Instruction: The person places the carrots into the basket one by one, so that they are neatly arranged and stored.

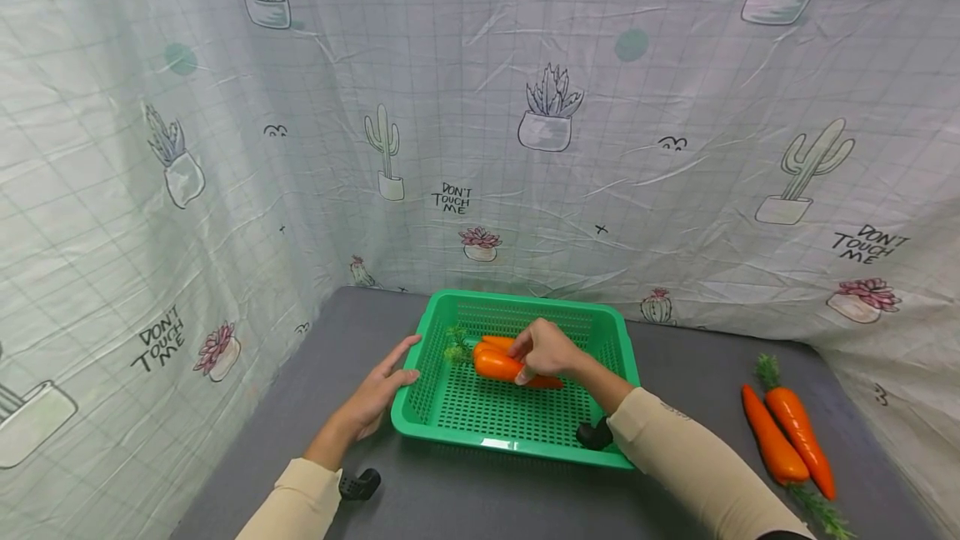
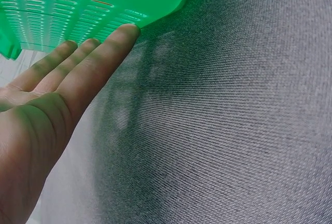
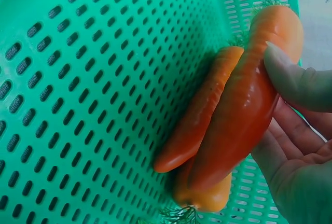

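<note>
A green plastic basket (image 1: 450, 435) with slotted walls stands on the grey table. My right hand (image 1: 551, 348) reaches into it and holds an orange carrot (image 3: 244, 105) between thumb and fingers, the thumb lying along its upper side. Under and beside that one, a second carrot (image 3: 199, 115) and a third carrot (image 3: 215, 198) lie in the basket, the third with its leafy end pointing the other way. Outside the basket, my left hand (image 1: 377, 394) touches its left side; in the left wrist view the straight fingers (image 2: 98, 68) meet the slotted wall.
Two more carrots lie on the table at the right, an outer carrot (image 1: 802, 436) and an inner carrot (image 1: 772, 436), with their leafy ends opposite. A curtain (image 1: 480, 148) printed with cacti hangs behind the grey table (image 1: 315, 373) and along its sides.
</note>
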### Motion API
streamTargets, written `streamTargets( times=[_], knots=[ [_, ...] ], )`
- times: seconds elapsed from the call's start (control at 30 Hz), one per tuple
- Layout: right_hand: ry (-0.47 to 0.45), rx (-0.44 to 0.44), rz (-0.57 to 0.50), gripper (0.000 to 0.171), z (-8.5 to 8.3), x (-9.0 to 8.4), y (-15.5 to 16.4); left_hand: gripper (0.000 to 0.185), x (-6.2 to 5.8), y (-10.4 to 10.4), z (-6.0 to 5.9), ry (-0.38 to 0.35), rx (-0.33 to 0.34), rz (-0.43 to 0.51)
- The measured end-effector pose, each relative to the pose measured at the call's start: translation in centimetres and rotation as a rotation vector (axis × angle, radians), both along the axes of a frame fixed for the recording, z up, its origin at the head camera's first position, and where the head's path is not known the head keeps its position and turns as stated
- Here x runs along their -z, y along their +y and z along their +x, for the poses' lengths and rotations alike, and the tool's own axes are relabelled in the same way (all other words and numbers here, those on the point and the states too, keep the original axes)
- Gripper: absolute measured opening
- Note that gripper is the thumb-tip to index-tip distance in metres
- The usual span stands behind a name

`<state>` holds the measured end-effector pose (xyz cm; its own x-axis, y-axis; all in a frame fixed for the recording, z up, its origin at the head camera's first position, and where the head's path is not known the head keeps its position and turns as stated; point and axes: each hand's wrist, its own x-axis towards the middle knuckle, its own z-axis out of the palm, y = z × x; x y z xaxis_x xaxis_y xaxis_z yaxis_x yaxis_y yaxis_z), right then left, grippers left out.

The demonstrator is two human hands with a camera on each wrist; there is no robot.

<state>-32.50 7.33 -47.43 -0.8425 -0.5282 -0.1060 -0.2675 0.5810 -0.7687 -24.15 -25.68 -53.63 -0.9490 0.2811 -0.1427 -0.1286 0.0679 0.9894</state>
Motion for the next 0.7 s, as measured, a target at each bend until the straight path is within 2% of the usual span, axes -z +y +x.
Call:
streamTargets(
  times=[0.7],
  knots=[
    [0.021, -0.01, 0.023, 0.037, -0.97, 0.49, -0.14, 0.072, -0.18, 0.56, -0.22, -0.016, -0.029, 0.012]
  ],
)
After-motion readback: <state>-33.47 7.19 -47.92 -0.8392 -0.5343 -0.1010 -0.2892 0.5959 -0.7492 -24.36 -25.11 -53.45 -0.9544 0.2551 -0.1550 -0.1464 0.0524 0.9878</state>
